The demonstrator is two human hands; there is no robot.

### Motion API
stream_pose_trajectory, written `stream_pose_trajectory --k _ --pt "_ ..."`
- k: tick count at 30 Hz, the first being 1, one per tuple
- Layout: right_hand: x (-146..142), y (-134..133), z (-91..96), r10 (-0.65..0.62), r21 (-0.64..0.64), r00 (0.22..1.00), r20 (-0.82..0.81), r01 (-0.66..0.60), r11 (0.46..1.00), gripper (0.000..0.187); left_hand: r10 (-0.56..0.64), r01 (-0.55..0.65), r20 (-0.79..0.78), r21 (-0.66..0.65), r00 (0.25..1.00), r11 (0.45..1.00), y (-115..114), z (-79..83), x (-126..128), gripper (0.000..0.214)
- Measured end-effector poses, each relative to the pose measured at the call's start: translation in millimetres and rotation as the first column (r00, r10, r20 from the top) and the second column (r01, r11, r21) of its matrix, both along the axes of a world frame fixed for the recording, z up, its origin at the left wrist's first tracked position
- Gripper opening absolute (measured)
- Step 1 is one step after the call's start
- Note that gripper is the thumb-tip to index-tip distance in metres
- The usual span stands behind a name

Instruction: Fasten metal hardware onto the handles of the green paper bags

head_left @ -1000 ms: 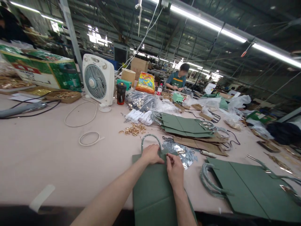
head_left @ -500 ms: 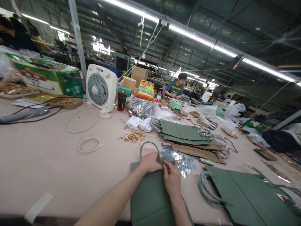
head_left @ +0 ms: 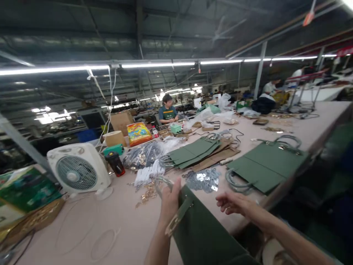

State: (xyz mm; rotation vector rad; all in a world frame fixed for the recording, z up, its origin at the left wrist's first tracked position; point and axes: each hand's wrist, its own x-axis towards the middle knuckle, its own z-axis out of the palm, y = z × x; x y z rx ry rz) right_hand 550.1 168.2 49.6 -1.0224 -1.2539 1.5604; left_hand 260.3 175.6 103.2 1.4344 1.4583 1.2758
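"What did the left hand [head_left: 170, 208] do?"

"It gripped the green paper bag [head_left: 205, 235] by its top edge, beside the rope handle [head_left: 162, 185]. The bag was tilted up, near the person. A gold metal strip [head_left: 178, 216] sat on that edge."

"And the right hand [head_left: 234, 203]?"

"It was open, with its fingers spread, in the air to the right of the bag. It touched nothing."

"What else was there?"

"Silver metal bits [head_left: 202, 179] lay farther off. To the right lay 1 flat green bag [head_left: 264, 165]. A stack of green bags [head_left: 193, 152] sat on the long table [head_left: 317, 114]. A white fan [head_left: 78, 169] stood on the left, and 1 worker [head_left: 167, 113] sat far away."
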Motion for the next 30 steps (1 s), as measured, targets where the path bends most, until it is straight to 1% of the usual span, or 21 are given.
stream_pose_trajectory --k 2,3,4,6,8,9,10,12,14,16,19,21,23,25,27,29,30 --pt "8 -8 9.0 0.15 -0.083 0.989 -0.006 -0.15 0.985 0.062 -0.063 0.045 0.143 0.126 0.988 0.991 -11 21.3 11 0.059" --pt "8 -12 12.0 0.206 -0.102 0.979 0.003 -0.204 0.974 0.063 -0.09 0.048 0.193 0.214 0.977 0.976 -17 30.3 18 0.058" --pt "5 -16 13.7 0.25 -0.108 0.968 0.015 -0.247 0.963 0.063 -0.113 0.036 0.229 0.314 0.967 0.949 -23 38.1 27 0.057" --pt "-6 -22 13.3 0.325 -0.106 0.945 0.024 -0.321 0.941 0.061 -0.149 -0.004 0.268 0.497 0.952 0.868 -34 49.1 46 0.056" --pt "-19 -27 8.0 0.385 -0.115 0.923 -0.027 -0.385 0.916 0.061 -0.188 -0.03 0.287 0.614 0.94 0.788 -42 54.4 65 0.057" --pt "-24 -29 4.2 0.407 -0.132 0.91 -0.075 -0.414 0.901 0.062 -0.204 -0.032 0.288 0.645 0.936 0.763 -45 54.9 74 0.057" --pt "-27 -29 0.3 0.418 -0.162 0.899 -0.131 -0.435 0.886 0.065 -0.219 -0.027 0.286 0.661 0.933 0.75 -47 54.2 82 0.059" --pt "-27 -26 -6.1 0.388 -0.251 0.896 -0.216 -0.435 0.865 0.073 -0.235 -0.021 0.295 0.662 0.926 0.749 -48 48.9 96 0.061" --pt "-17 -20 -8.9 0.312 -0.331 0.925 -0.217 -0.37 0.868 0.081 -0.246 -0.004 0.317 0.62 0.916 0.784 -45 38.9 104 0.064" --pt "-1 -14 -7.9 0.219 -0.352 0.963 -0.156 -0.262 0.899 0.089 -0.228 0.01 0.347 0.53 0.91 0.848 -40 24.5 106 0.065" --pt "23 -5 -2.2 0.106 -0.275 0.991 -0.086 -0.126 0.953 0.09 -0.164 0.06 0.311 0.317 0.936 0.947 -29 -3.5 97 0.064" --pt "32 -2 2.4 0.061 -0.189 0.996 -0.064 -0.072 0.979 0.084 -0.133 0.09 0.295 0.155 0.946 0.984 -22 -22.8 85 0.065" --pt "32 1 6.0 0.045 -0.104 0.998 -0.045 -0.049 0.993 0.08 -0.1 0.096 0.323 0.031 0.941 0.995 -21 -38.3 71 0.067" --pt "25 4 6.2 0.056 -0.04 0.998 -0.023 -0.057 0.998 0.082 -0.065 0.088 0.37 -0.046 0.927 0.995 -28 -47.5 55 0.069" --pt "13 9 1.1 0.08 -0.002 0.997 -0.002 -0.08 0.997 0.085 -0.045 0.115 0.458 -0.126 0.888 0.985 -46 -50.4 37 0.076" --pt "1 18 -9.2 0.103 0.018 0.995 0.006 -0.103 0.995 0.085 -0.069 0.226 0.574 -0.208 0.816 0.952 -71 -49.8 18 0.087" --pt "-5 22 -15.5 0.114 0.02 0.993 0.003 -0.114 0.993 0.086 -0.081 0.275 0.615 -0.228 0.784 0.934 -83 -49.5 8 0.091"
